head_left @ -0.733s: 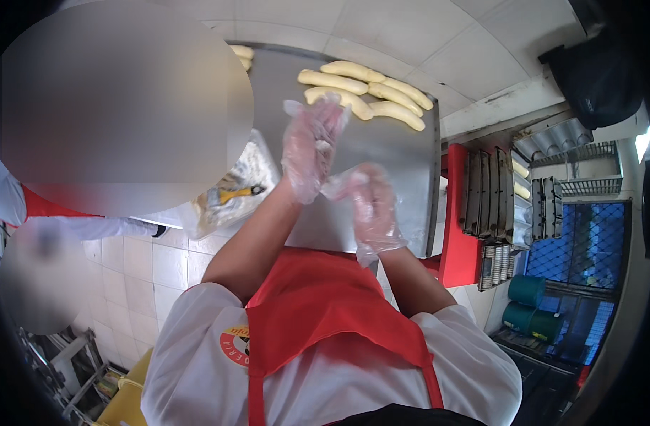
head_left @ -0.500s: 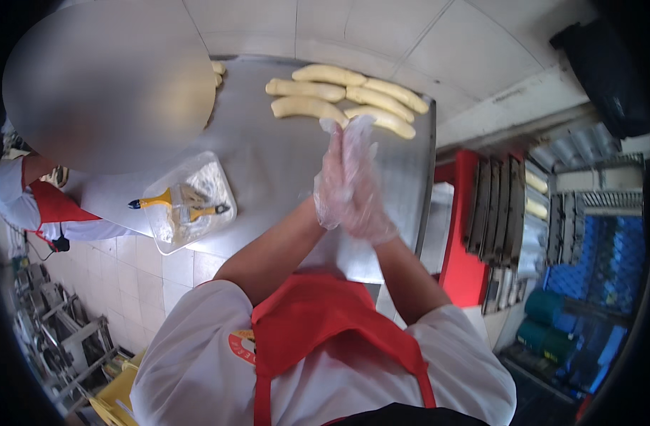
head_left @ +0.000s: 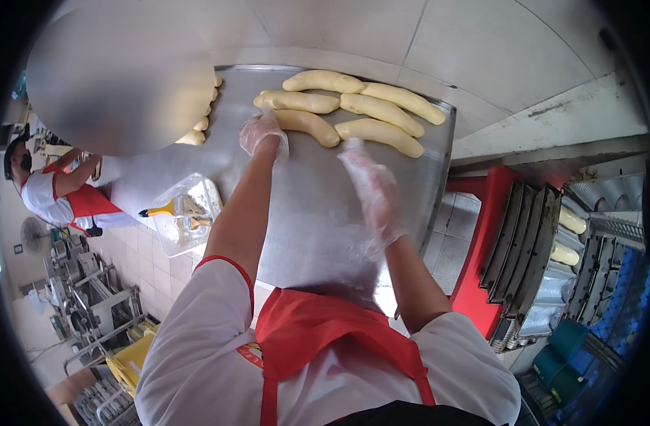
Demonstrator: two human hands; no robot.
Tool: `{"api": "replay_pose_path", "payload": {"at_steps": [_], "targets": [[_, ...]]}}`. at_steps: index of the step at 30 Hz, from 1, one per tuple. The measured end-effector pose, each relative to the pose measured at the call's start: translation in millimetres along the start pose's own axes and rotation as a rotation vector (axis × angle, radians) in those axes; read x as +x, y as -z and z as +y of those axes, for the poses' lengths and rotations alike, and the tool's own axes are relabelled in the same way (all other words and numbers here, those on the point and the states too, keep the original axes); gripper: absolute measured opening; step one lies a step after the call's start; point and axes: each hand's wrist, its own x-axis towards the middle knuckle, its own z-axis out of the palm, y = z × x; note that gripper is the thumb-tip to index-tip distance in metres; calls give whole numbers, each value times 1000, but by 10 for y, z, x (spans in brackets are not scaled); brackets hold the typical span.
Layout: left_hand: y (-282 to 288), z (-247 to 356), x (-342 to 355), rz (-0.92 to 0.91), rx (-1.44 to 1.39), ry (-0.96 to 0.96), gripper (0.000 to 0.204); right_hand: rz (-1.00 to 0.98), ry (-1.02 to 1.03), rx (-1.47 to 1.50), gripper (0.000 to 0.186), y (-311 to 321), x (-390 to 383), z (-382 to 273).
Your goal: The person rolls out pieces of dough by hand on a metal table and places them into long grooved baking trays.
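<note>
Several long pale dough rolls [head_left: 392, 95] lie in rows on a metal table [head_left: 311, 206]. My left hand [head_left: 264, 135], in a clear plastic glove, curls round the left end of the nearest dough roll on the left [head_left: 304, 126]. Its fingertips are partly hidden. My right hand [head_left: 373, 188], also gloved and slightly blurred, is stretched out with nothing in it. Its fingertips are close to the right end of that roll and the left end of the neighbouring dough roll [head_left: 382, 135].
A white plastic tub [head_left: 170, 243] with yellow-handled brushes [head_left: 161, 209] stands on the table's left. Beyond it, a co-worker in a red apron [head_left: 83, 197] is beside more dough pieces [head_left: 193, 136]. Dark baking pans [head_left: 527, 245] are stacked by a red stand [head_left: 481, 245] to the right.
My hands were pressed together before the dough; now they are apart. The left has moved left onto the roll's end, and the right slightly right. The view has shifted too.
</note>
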Motion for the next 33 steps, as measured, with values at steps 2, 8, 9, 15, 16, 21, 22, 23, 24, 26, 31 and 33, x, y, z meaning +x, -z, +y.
{"api": "replay_pose_path", "payload": {"at_steps": [2,8,9,15,16,21,22,23,24,26,31,33], "targets": [[19,8,-98,99,113,-136,54,153,-12,-114,67,129,-60,-173],[730,423,-1366,-266,-147,-766,41,342,293,-870,76,-334,40,-344],[922,469,-1638,-202,-303,-949,37,385,365,-858,74,-365,90,-358],[1936,-384,-1962,-571,-670,-404,29,28,499,-1088,55,-560,-693,-1091],[1836,-739,-1910,-578,-560,-366,28,-77,500,-1276,56,-643,-934,-1071],[1090,-2357,-2723,-362,286,-990,44,48,-126,-1512,65,-1133,-2106,-129],[884,-2581,-2839,-138,305,-1293,50,50,-105,-1508,65,-1213,-2205,0],[887,-2541,-3006,-244,386,-1272,55,48,-104,-1492,66,-1303,-2392,225],[969,-2445,-3237,-363,477,-1250,62,47,-115,-1464,66,-1414,-2551,387],[849,-2256,-3254,-434,568,-1161,73,101,-159,-1619,67,-1436,-2334,499],[327,-991,-2287,-132,493,-1012,76,625,29,-1784,64,-464,-884,270],[362,-1086,-2225,-134,481,-1137,76,449,123,-1836,60,-496,-895,201]]}}
